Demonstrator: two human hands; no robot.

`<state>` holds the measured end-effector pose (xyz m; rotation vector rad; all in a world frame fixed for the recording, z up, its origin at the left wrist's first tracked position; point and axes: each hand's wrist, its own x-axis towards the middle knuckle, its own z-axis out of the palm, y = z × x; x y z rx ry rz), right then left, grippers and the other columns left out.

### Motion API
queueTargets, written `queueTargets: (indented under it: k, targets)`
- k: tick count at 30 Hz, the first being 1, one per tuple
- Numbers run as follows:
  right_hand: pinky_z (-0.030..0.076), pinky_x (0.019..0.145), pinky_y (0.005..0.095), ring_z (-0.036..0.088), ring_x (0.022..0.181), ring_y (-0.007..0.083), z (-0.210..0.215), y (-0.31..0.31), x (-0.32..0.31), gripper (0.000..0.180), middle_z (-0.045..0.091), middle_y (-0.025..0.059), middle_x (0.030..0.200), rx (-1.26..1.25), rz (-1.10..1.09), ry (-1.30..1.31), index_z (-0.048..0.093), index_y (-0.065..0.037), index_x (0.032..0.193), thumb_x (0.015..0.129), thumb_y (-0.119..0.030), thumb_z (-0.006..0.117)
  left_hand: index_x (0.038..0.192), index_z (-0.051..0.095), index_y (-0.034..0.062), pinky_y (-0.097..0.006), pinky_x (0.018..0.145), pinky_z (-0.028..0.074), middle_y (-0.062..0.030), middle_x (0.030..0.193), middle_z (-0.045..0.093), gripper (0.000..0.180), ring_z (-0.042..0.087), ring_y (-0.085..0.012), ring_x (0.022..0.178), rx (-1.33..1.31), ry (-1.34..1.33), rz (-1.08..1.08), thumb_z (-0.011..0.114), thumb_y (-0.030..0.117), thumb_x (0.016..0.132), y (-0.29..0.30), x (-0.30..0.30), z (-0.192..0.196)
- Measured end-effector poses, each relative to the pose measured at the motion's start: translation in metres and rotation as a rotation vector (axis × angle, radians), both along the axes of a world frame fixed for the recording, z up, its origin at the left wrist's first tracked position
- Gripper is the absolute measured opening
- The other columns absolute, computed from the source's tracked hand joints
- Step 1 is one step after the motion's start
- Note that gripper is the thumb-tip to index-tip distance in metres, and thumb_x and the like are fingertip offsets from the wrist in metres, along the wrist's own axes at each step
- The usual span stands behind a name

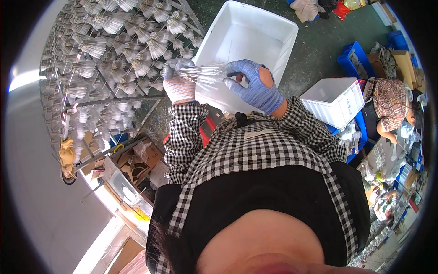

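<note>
Between the hands, over the white tub [273, 27], lay a bundle [207, 73] of thin clear strands. Left hand [179, 82] gripped one end; right hand [255, 86] pinched the other. Keeping it taut and level seemed wise. Far left stood a rack [114, 45] of similar bundles.

We see a metal rack [114, 98] at upper left, hung with many fanned bundles of pale bristles [137, 45]. A large white plastic tub [269, 27] sits on the dark green floor [319, 50] at top centre. To the right stands a smaller white slatted crate [335, 100], with blue plastic crates [351, 59] beyond it. At far right another person in a patterned shirt [390, 102] bends over. Flattened brown cardboard boxes [137, 164] lie at lower left, beside a yellow cloth [67, 155].
</note>
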<state>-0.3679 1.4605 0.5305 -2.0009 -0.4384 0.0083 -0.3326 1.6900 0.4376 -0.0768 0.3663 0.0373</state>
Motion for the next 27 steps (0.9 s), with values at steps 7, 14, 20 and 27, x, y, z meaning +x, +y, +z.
queueTargets:
  k: [7, 14, 20, 27]
  targets:
    - [0.049, 0.063, 0.0256, 0.057, 0.065, 0.0119, -0.003, 0.004, 0.0, 0.028, 0.067, 0.0075, 0.082, 0.041, -0.101, 0.114, 0.068, -0.003, 0.095, 0.078, -0.026, 0.071, 0.083, 0.052, 0.0077, -0.034, 0.074, 0.043, -0.0027, 0.078, 0.051, 0.015, 0.048, -0.0188, 0.075, 0.026, -0.206, 0.054, 0.054, 0.02, 0.091, -0.014, -0.002, 0.031]
    - [0.048, 0.063, 0.0233, 0.058, 0.068, 0.0104, -0.018, 0.005, 0.005, 0.019, 0.066, 0.005, 0.083, 0.34, -0.116, 0.366, 0.066, -0.003, 0.095, 0.084, -0.019, 0.066, 0.081, 0.052, 0.0081, -0.033, 0.069, 0.041, -0.0014, 0.074, 0.047, 0.013, 0.043, -0.0164, 0.068, -0.058, -0.243, 0.08, 0.058, 0.017, 0.088, -0.014, 0.001, 0.038]
    - [0.051, 0.067, 0.0237, 0.06, 0.072, 0.0118, -0.021, -0.015, 0.013, 0.014, 0.065, 0.0081, 0.087, 0.741, -0.134, 0.466, 0.059, -0.004, 0.097, 0.089, -0.016, 0.06, 0.073, 0.047, 0.0084, -0.032, 0.066, 0.039, -0.0006, 0.066, 0.042, 0.015, 0.041, -0.016, 0.064, -0.037, -0.283, 0.151, 0.052, 0.012, 0.086, 0.008, 0.011, 0.023]
    - [0.055, 0.079, 0.0345, 0.064, 0.084, 0.0245, 0.008, -0.04, 0.041, 0.018, 0.064, 0.0116, 0.096, 1.063, -0.29, 0.172, 0.052, -0.003, 0.107, 0.094, -0.016, 0.049, 0.07, 0.043, 0.0084, -0.03, 0.066, 0.037, 0.0002, 0.064, 0.04, 0.018, 0.039, -0.0147, 0.062, 0.005, -0.305, 0.167, 0.049, 0.007, 0.087, 0.006, 0.01, 0.028]
